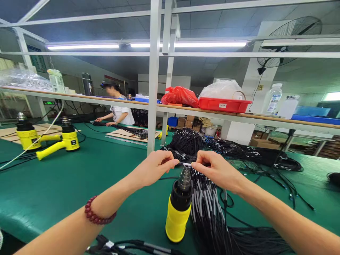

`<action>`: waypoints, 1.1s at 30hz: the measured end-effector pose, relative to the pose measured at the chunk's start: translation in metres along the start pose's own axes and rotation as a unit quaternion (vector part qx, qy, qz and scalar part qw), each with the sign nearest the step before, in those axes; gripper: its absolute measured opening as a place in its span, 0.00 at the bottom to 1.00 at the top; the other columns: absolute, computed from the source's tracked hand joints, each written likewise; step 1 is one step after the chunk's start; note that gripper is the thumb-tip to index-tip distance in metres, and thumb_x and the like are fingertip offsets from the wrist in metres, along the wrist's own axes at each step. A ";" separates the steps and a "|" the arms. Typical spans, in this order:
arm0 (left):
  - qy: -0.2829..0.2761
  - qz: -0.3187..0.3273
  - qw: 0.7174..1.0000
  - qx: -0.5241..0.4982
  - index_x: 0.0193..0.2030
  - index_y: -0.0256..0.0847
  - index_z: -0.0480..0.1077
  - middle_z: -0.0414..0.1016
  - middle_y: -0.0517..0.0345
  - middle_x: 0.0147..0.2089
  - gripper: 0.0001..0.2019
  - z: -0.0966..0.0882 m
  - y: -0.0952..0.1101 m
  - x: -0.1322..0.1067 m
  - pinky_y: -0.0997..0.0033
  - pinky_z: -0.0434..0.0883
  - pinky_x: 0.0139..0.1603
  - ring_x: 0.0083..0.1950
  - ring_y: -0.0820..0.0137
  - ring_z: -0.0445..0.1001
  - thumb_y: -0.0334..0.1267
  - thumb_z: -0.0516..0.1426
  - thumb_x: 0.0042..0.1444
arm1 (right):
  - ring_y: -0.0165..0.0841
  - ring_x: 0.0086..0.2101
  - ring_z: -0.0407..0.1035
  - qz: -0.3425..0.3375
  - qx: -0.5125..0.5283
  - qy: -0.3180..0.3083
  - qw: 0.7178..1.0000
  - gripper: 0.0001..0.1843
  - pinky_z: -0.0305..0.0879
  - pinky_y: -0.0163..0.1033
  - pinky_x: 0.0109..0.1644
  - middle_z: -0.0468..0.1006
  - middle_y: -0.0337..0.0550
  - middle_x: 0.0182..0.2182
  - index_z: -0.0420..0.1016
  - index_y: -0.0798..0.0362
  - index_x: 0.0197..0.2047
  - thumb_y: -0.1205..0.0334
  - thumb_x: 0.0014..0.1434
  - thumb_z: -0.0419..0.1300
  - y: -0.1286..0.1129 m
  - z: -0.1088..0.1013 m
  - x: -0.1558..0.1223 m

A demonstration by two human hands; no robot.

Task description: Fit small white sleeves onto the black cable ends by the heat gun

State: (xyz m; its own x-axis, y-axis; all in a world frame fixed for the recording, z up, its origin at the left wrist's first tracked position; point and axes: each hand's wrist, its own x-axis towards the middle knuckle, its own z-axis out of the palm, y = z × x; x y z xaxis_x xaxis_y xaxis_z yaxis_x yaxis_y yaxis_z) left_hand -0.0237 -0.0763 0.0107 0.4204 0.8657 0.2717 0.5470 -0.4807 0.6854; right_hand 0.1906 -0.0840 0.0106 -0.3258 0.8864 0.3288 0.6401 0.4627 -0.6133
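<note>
Between my two hands a thin black cable with a white sleeve [187,164] is stretched level, just above the metal nozzle of an upright yellow heat gun [178,216]. My left hand [156,166] pinches the cable's left side between thumb and forefinger, and a dark red bead bracelet circles that wrist. On the other side, my right hand [216,170] pinches the cable close to the white sleeve. Right beside the heat gun lies a thick bundle of black cables with grey sleeves [208,198].
Two more yellow heat guns [69,138] stand at the left of the green table [114,177]. A large pile of black cables [186,140] lies behind my hands. A white post [154,78] carries a shelf with a red tray [224,105]. Across the table a person [119,109] handles cables.
</note>
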 end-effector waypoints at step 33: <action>-0.008 -0.002 1.000 -0.018 0.27 0.38 0.68 0.67 0.62 0.25 0.19 0.002 -0.003 0.001 0.73 0.58 0.28 0.28 0.73 0.63 0.50 0.51 0.61 | 0.26 0.23 0.55 -0.027 0.012 -0.032 0.999 0.11 0.48 0.34 0.26 0.68 0.34 0.20 0.74 0.54 0.27 0.61 0.58 0.57 0.004 -0.009 -0.002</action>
State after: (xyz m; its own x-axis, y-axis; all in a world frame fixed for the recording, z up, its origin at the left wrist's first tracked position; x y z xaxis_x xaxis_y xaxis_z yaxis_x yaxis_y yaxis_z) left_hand -0.0236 -0.0744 0.0081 0.4295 0.8652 0.2586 0.5227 -0.4717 0.7101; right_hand 0.2002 -0.0835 0.0138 -0.4028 0.8589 0.3162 0.6038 0.5090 -0.6135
